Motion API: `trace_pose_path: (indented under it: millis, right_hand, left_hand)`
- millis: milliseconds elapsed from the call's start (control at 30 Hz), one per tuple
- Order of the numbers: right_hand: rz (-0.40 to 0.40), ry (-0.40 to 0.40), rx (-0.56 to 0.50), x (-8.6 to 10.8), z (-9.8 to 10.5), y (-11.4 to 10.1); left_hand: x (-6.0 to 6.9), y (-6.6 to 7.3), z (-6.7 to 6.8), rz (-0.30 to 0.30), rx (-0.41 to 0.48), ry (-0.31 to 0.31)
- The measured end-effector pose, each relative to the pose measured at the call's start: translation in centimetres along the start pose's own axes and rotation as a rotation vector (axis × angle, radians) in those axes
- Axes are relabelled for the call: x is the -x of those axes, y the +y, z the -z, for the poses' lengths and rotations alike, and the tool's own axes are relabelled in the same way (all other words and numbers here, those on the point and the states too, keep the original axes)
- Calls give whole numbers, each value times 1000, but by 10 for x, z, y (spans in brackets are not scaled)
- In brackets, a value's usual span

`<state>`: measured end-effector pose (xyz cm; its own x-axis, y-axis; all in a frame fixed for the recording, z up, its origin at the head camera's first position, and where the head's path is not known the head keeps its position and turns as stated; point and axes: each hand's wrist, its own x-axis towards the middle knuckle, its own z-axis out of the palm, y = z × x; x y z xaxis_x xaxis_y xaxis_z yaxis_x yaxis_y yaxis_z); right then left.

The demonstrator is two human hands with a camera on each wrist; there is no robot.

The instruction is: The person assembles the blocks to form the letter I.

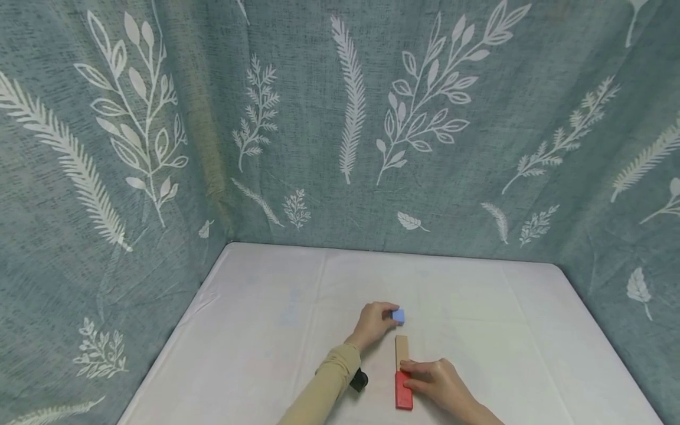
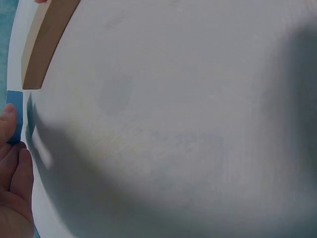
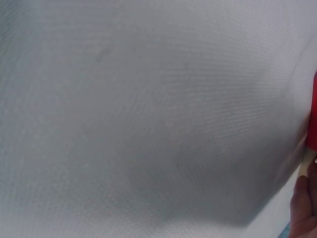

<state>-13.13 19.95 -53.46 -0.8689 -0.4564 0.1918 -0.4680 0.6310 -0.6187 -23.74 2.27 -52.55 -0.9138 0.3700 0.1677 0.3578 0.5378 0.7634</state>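
My left hand (image 1: pixel 372 323) pinches a small blue block (image 1: pixel 398 317) between thumb and fingers, beyond the far end of a plain wooden block (image 1: pixel 401 349). In the left wrist view, the blue block (image 2: pixel 16 114) appears close to the end of the wooden block (image 2: pixel 42 54). A red block (image 1: pixel 404 394) lies in line with the wooden one, at its near end. My right hand (image 1: pixel 438 382) grips the red block from the right, its fingertips where red and wood meet. The right wrist view catches only an edge of the red block (image 3: pixel 313 119) and some fingers.
A white cloth covers the table (image 1: pixel 255 330). Green curtains with white leaf prints (image 1: pixel 319 118) stand behind it and along both sides. A black device (image 1: pixel 359 380) shows at my left sleeve.
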Motion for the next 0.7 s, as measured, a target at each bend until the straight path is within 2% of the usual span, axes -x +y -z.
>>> trace_pose_path:
  millis: [200, 700]
  right_hand:
    - [-21, -7, -3, -1, 0, 1]
    - [-51, -36, -13, -1, 1, 4]
  left_hand:
    - [1, 0, -4, 10, -7, -11]
    - [1, 0, -9, -19, -3, -11]
